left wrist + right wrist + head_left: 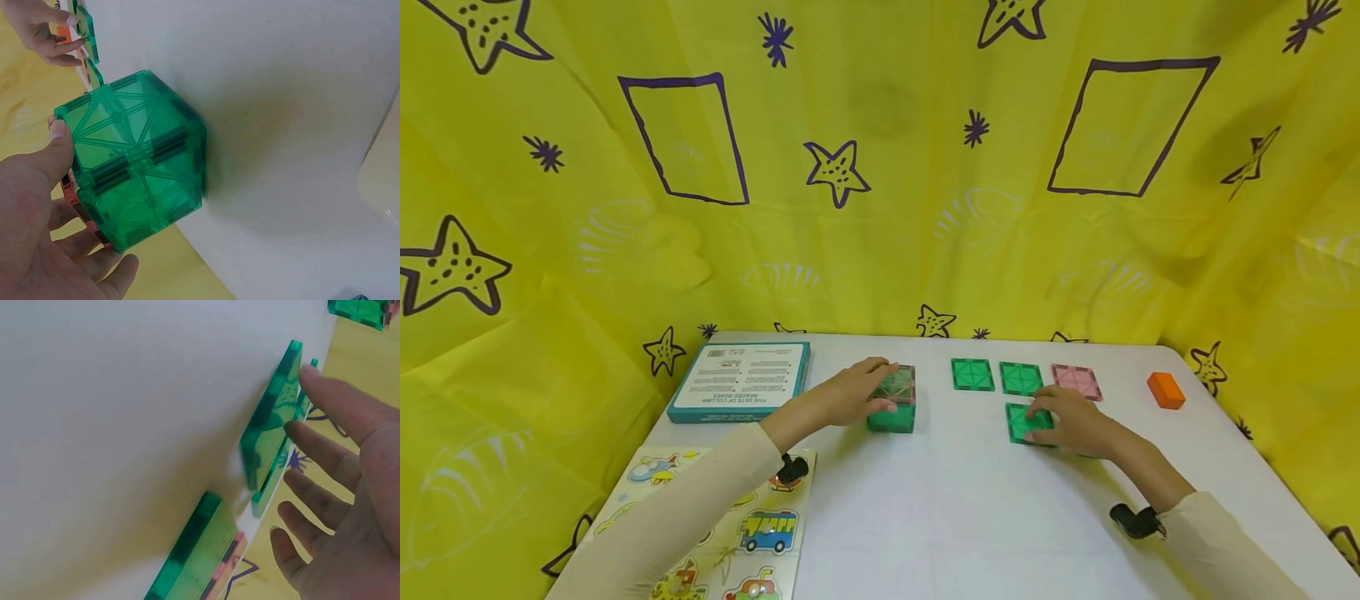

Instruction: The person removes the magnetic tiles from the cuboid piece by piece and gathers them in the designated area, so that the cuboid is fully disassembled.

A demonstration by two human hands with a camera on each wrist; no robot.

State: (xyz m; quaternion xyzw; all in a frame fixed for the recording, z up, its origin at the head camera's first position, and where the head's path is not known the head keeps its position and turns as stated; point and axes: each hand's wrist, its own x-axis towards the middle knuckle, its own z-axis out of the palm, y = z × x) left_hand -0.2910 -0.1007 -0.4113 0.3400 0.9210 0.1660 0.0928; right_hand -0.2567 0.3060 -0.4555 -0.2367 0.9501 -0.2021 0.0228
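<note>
In the head view my left hand (857, 387) grips a small cube of see-through magnetic tiles (892, 418), thumb on one side and fingers round the other. The cube's sides (147, 150) look green, and its top has a pink frame. My right hand (1071, 423) reaches over a flat green magnetic tile (1017, 423), thumb and fingertips at its upper surface, fingers fairly straight. In the right wrist view another green tile (187, 556) lies beside it, mostly hidden under the hand in the head view.
Two green tiles (972, 375) and a pink tile (1077, 381) lie in a row behind. An orange block (1166, 390) sits to the right. On the left are a teal-edged box (737, 377) and a picture puzzle board (801, 533). A yellow patterned curtain (880, 250) surrounds the white table (925, 517).
</note>
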